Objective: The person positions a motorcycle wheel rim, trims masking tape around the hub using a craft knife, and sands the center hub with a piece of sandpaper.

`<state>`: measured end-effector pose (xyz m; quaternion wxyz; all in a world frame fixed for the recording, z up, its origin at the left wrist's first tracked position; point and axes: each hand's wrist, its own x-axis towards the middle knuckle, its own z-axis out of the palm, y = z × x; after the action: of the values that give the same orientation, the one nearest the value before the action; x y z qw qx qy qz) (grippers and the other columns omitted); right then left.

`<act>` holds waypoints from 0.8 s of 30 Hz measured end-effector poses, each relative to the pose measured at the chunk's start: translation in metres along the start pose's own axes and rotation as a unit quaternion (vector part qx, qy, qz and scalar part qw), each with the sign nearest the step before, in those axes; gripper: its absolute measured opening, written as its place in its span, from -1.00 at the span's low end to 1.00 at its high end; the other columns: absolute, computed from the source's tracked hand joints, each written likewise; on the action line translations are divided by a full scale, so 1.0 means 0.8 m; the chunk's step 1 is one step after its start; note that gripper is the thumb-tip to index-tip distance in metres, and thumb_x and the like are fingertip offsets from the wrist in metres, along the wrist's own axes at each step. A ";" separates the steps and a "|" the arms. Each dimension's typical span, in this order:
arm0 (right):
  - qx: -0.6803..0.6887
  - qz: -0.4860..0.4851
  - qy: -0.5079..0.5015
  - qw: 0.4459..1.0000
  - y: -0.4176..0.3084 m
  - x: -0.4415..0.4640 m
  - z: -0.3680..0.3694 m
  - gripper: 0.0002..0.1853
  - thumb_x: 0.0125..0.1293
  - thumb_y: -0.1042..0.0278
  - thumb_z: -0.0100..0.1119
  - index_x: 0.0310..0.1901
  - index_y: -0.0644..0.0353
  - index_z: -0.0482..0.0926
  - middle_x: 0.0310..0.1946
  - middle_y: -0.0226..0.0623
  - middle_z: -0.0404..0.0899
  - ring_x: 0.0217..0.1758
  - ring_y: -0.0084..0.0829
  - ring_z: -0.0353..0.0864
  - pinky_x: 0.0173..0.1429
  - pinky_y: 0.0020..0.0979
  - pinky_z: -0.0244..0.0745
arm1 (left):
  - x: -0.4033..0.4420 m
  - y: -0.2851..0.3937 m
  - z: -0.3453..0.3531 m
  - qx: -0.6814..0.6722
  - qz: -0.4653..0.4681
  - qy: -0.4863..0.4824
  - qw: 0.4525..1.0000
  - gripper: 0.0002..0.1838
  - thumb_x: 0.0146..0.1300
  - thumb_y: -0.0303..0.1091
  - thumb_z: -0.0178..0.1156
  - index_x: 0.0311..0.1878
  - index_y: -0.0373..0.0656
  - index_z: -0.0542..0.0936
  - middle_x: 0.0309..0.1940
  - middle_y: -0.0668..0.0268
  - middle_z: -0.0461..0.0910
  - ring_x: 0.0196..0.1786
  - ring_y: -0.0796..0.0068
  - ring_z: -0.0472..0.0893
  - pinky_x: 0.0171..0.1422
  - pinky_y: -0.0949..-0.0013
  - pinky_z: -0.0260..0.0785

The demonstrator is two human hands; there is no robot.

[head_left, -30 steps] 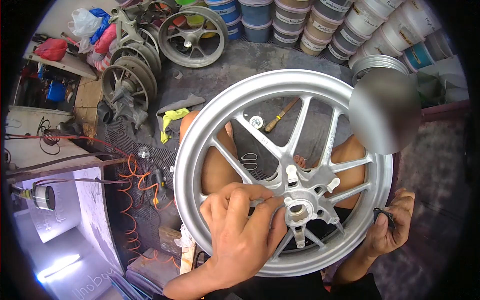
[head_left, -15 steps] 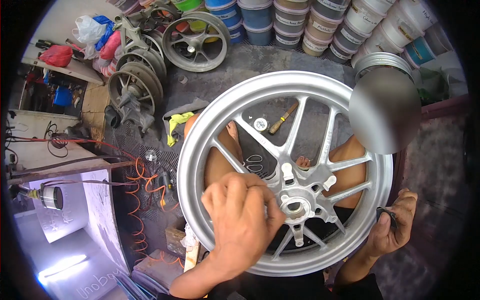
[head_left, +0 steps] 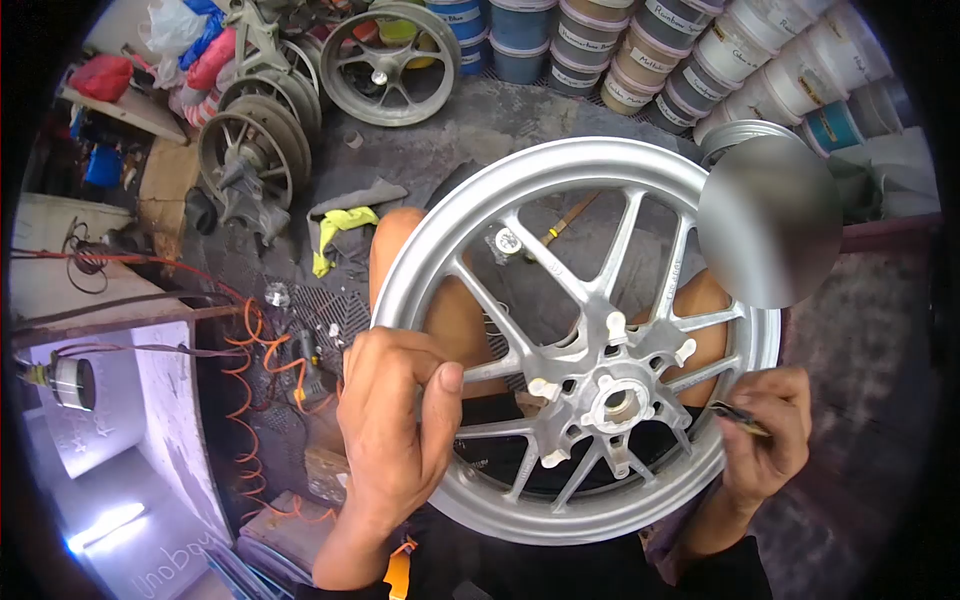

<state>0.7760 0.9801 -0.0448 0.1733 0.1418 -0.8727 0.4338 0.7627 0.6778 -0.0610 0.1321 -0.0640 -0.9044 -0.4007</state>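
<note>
A silver-grey spoked motorcycle wheel rim (head_left: 585,278) lies tilted across my lap, with pale bare patches around its hub (head_left: 622,402). My left hand (head_left: 395,415) is wrapped round the wheel's left edge, thumb up on the near side. At the lower right, my right hand (head_left: 768,440) pinches a small folded piece of sandpaper (head_left: 738,416), dark with a tan edge, against or very near the rim. The exact contact there cannot be made out.
Behind the wheel, a brush (head_left: 570,218) and a small round tin (head_left: 508,240) rest on the floor. Unpainted wheels (head_left: 392,65) stand at the back left. Labelled paint tubs (head_left: 590,40) are stacked along the back. A coiled orange hose (head_left: 240,400) runs at the left.
My left hand has moved from near the hub out to the left edge and grips it. The wheel has turned. My right hand has come inward to the rim with the sandpaper.
</note>
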 end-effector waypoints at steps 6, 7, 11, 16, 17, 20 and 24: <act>-0.054 -0.041 -0.163 0.984 -0.041 0.037 0.045 -0.70 -0.14 0.53 0.49 -0.25 0.25 0.74 -0.32 -0.17 0.63 -0.27 -0.30 0.66 -0.21 -0.37 0.55 | 0.002 -0.024 0.008 -0.090 0.037 0.025 0.995 -0.82 0.07 -0.53 0.41 -0.28 -0.22 0.59 -0.29 0.22 0.61 -0.27 0.25 0.56 -0.17 0.26 0.30; -0.069 -0.048 -0.185 0.979 -0.043 0.041 0.050 -0.68 -0.16 0.54 0.48 -0.25 0.25 0.74 -0.32 -0.19 0.63 -0.27 -0.30 0.67 -0.21 -0.37 0.55 | 0.003 -0.024 0.008 -0.109 0.033 0.041 0.993 -0.80 0.05 -0.53 0.43 -0.28 -0.21 0.60 -0.28 0.23 0.61 -0.26 0.26 0.56 -0.17 0.27 0.30; -0.133 -0.061 -0.245 0.958 -0.054 0.056 0.064 -0.64 -0.23 0.54 0.44 -0.26 0.24 0.75 -0.36 -0.25 0.62 -0.28 -0.28 0.66 -0.24 -0.35 0.54 | 0.001 -0.035 -0.004 -0.133 0.039 0.012 0.990 -0.77 0.05 -0.57 0.43 -0.25 -0.25 0.58 -0.23 0.14 0.60 -0.23 0.32 0.62 -0.17 0.37 0.43; -0.198 -0.102 -0.277 0.935 -0.065 0.065 0.069 -0.67 -0.22 0.56 0.45 -0.27 0.22 0.76 -0.44 -0.32 0.58 -0.36 -0.32 0.62 -0.31 -0.37 0.49 | -0.004 -0.042 -0.005 -0.166 0.039 0.036 0.985 -0.76 0.01 -0.58 0.46 -0.26 -0.24 0.61 -0.23 0.16 0.61 -0.26 0.32 0.60 -0.19 0.36 0.43; -0.208 -0.110 -0.277 0.932 -0.066 0.065 0.070 -0.67 -0.21 0.56 0.46 -0.28 0.22 0.76 -0.45 -0.33 0.57 -0.38 -0.33 0.60 -0.33 -0.37 0.47 | -0.004 -0.043 -0.005 -0.173 0.038 0.038 0.983 -0.76 0.00 -0.58 0.46 -0.26 -0.24 0.61 -0.24 0.17 0.61 -0.27 0.32 0.60 -0.20 0.36 0.43; -0.229 -0.119 -0.271 0.928 -0.069 0.064 0.083 -0.71 -0.20 0.58 0.48 -0.32 0.18 0.77 -0.51 -0.37 0.50 -0.45 -0.37 0.54 -0.39 -0.39 0.41 | -0.002 -0.044 -0.006 -0.182 0.037 0.038 0.982 -0.76 0.00 -0.56 0.47 -0.26 -0.23 0.61 -0.25 0.17 0.61 -0.28 0.33 0.59 -0.21 0.35 0.42; -0.245 -0.092 -0.233 0.937 -0.080 0.068 0.079 -0.75 -0.20 0.54 0.51 -0.36 0.15 0.78 -0.48 -0.38 0.50 -0.44 -0.41 0.54 -0.40 -0.41 0.41 | -0.004 -0.045 -0.004 -0.180 0.033 0.035 0.983 -0.75 0.00 -0.54 0.48 -0.26 -0.22 0.61 -0.25 0.17 0.62 -0.26 0.33 0.58 -0.21 0.34 0.41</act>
<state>0.7415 0.8866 -0.0119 0.0331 0.2715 -0.9511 0.1434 0.7581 0.6509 -0.0852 0.1632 -0.1022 -0.8098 -0.5541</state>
